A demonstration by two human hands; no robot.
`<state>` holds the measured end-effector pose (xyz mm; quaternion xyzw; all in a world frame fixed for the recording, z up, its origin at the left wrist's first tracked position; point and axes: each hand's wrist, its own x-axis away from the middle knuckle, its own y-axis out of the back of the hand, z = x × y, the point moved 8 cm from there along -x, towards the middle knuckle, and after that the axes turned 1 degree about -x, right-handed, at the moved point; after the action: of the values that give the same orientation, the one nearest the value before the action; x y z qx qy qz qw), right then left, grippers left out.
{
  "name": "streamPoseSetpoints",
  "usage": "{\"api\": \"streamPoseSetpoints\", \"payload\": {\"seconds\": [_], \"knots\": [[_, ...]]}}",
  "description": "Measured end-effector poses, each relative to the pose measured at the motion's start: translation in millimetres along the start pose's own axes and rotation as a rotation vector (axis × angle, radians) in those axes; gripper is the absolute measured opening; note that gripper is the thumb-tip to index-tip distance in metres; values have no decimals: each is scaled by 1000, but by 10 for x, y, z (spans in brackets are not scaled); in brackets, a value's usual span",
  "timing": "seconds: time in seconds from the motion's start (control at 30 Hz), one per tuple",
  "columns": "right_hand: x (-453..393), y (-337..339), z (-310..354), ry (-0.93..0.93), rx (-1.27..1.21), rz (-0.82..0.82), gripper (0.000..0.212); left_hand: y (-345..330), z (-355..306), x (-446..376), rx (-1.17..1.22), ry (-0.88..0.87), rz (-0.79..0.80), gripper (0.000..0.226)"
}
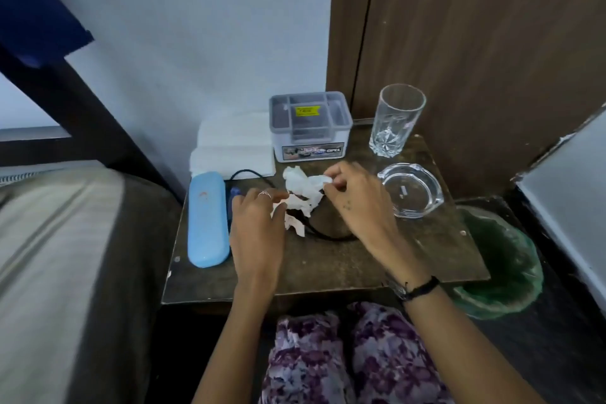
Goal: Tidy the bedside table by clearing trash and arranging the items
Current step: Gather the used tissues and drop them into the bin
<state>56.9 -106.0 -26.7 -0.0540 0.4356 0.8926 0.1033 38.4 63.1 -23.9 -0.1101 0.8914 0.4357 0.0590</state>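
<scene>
A crumpled white tissue lies in the middle of the dark wooden bedside table. My right hand pinches its upper right end. My left hand pinches a torn paper scrap at the tissue's lower left. A black cable loops under the papers, partly hidden. A light blue case lies along the table's left side.
A clear lidded plastic box and folded white cloth stand at the back. A tall empty glass and glass ashtray sit at right. A green-lined bin stands on the floor right of the table; a bed lies at left.
</scene>
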Motion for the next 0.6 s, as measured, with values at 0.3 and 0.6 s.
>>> {"api": "streamPoseSetpoints", "payload": {"seconds": [0.3, 0.6], "knots": [[-290, -492, 56, 66, 210, 125, 27, -357, 12, -317, -380, -160, 206, 27], [-126, 426, -371, -148, -541, -295, 45, -93, -525, -344, 172, -105, 72, 28]]}}
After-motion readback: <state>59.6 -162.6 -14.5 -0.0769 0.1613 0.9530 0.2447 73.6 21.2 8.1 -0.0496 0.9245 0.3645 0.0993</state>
